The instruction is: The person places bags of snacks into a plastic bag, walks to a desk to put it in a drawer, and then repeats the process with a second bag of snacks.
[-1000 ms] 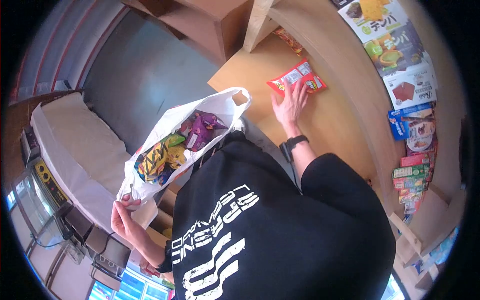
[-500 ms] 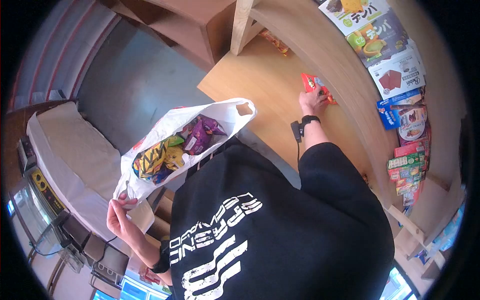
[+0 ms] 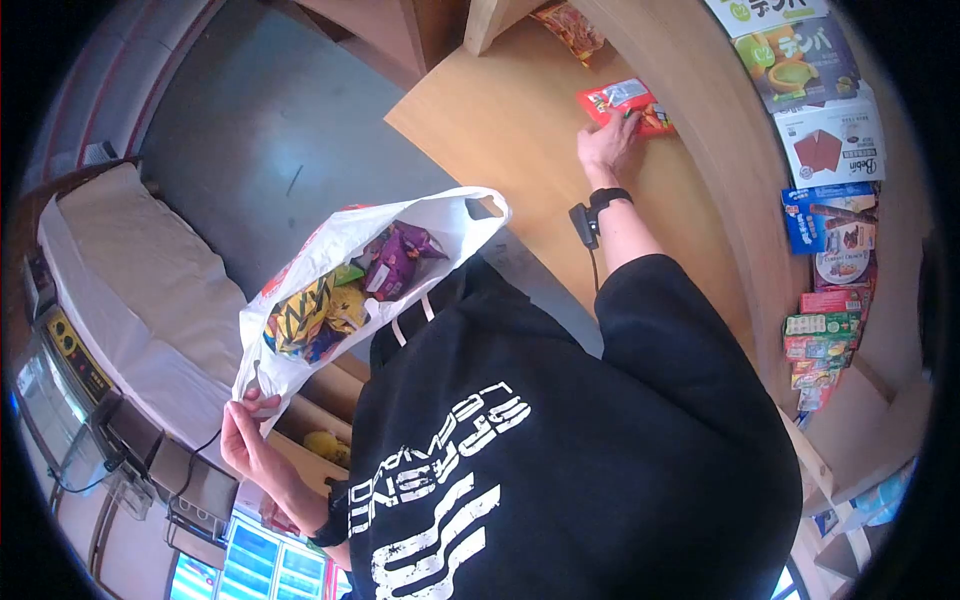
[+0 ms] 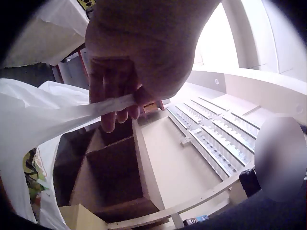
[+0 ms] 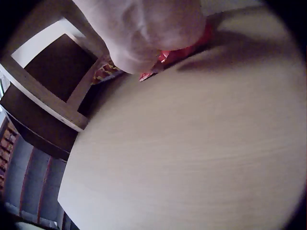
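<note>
My left hand (image 3: pixel 255 405) pinches one handle of a white plastic bag (image 3: pixel 345 245) that hangs open at my left side; in the left wrist view the fingers (image 4: pixel 112 103) curl round the stretched handle (image 4: pixel 72 112). Inside the bag lie several snack packets, a purple one (image 3: pixel 395 260) and a yellow one (image 3: pixel 300 315) on top. My right hand (image 3: pixel 618 125) reaches forward over a wooden shelf (image 3: pixel 510 120) and grips the near edge of a red snack packet (image 3: pixel 620 98) lying by the shelf's back wall. In the right wrist view the hand (image 5: pixel 158 55) covers most of the red packet (image 5: pixel 189 48).
An orange packet (image 3: pixel 570 25) lies further along the shelf near an upright divider (image 3: pixel 490 20). Snack boxes (image 3: pixel 825 140) fill the shelves to the right. A white-covered counter (image 3: pixel 150 290) and a machine (image 3: pixel 55 370) stand at the left, beyond grey floor (image 3: pixel 280 130).
The right hand went from lying flat on the red packet to gripping it, and has carried it further back along the shelf. The left hand still holds the bag handle.
</note>
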{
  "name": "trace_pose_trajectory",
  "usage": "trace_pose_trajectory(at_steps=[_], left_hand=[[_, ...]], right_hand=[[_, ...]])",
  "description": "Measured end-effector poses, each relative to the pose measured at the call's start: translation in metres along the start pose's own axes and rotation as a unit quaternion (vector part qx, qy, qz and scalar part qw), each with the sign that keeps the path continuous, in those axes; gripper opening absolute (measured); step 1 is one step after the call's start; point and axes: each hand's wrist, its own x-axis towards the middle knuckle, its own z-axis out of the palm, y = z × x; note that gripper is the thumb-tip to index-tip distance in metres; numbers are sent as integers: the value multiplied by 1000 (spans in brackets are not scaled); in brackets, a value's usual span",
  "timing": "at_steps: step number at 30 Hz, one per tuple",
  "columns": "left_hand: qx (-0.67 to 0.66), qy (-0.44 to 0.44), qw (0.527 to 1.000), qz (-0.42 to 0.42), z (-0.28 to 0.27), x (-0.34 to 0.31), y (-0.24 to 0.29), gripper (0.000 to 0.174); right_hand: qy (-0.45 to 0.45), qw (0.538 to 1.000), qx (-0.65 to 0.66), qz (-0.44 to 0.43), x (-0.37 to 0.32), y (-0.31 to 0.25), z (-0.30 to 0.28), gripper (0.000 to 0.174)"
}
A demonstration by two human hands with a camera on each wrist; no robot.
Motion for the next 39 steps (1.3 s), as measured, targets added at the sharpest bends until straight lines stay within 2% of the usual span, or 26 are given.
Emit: trace_pose_trajectory(at_steps=[2, 5, 9, 10, 11, 12, 13, 14, 16, 17, 18, 19, 20, 21, 22, 23, 24, 25, 26, 27, 28, 29, 32, 34, 36, 39], left_hand=[[-11, -3, 1000, -4, -2, -4, 0, 31], [-14, -8, 1000, -2, -5, -4, -1, 31], [23, -21, 1000, -5, -1, -14, 8, 31], [26, -27, 999, -1, -2, -14, 10, 31], [17, -27, 999, 8, -3, -14, 11, 31], [11, -32, 999, 16, -4, -14, 12, 31], [1, -28, 1000, 6, -5, -16, 12, 29], [6, -20, 1000, 1, -6, -19, 11, 29], [-44, -33, 998, 23, -6, -22, 7, 28], [-29, -37, 998, 31, -9, -24, 2, 26], [-32, -34, 998, 34, -8, -25, 4, 26], [-46, -37, 998, 26, -4, -28, 9, 26], [-61, -39, 997, 16, -3, -31, 12, 26], [-68, -64, 995, 18, -3, -33, 13, 27], [-71, -63, 995, 19, -2, -36, 17, 27], [-67, -78, 994, 26, 0, -39, 22, 25], [-63, -96, 993, 34, 0, -41, 25, 24], [-58, -116, 990, 53, -2, -42, 26, 25], [-65, -122, 988, 62, -3, -44, 28, 25], [-86, -133, 985, 69, -3, -46, 31, 25], [-109, -147, 980, 77, -2, -48, 35, 25], [-107, -147, 980, 83, -3, -51, 37, 26], [-114, -155, 975, 115, -8, -54, 27, 25], [-156, -179, 965, 115, -11, -56, 24, 24], [-199, -160, 963, 91, -13, -53, 4, 21], [-206, -132, 968, 64, -14, -49, -19, 17]], right_hand=[[-68, 997, 9, -20, -10, 6, -8, 46], [-81, 995, 7, -49, -1, 26, -10, 45], [-159, 980, 23, -116, 41, 44, -6, 51], [-146, 983, 69, -84, 51, 41, 1, 49], [-166, 975, 90, -113, 65, 43, 10, 46], [-148, 977, 41, -150, 76, 61, 35, 41], [-170, 979, -3, -114, 80, 49, 24, 39], [-123, 988, -49, -73, 74, 34, 18, 36], [-16, 995, -63, -76, 59, 12, -1, 33], [-17, 995, -63, -77, 44, -5, -14, 33], [-21, 990, 107, -87, 23, -29, -29, 30], [-26, 957, 274, -95, -2, -53, -41, 26], [-49, 918, 345, -192, -36, -79, -50, 20], [-205, 866, 427, -163, -78, -116, -87, 17], [-329, 782, 502, -169, -119, -148, -108, 17], [-436, 712, 504, -221, -149, -172, -132, 25], [-513, 674, 444, -291, -172, -192, -154, 32], [-500, 624, 489, -349, -203, -211, -149, 41], [-419, 609, 492, -460, -223, -227, -149, 52], [-420, 593, 455, -515, -235, -237, -153, 64], [-397, 619, 354, -577, -251, -242, -150, 69], [-389, 614, 264, -633, -257, -247, -157, 69], [-445, 612, 278, -592, -269, -238, -168, 61], [-429, 628, 353, -545, -276, -218, -162, 55], [-489, 650, 314, -491, -264, -195, -178, 46], [-478, 740, 402, -249, -242, -143, -219, 37]])
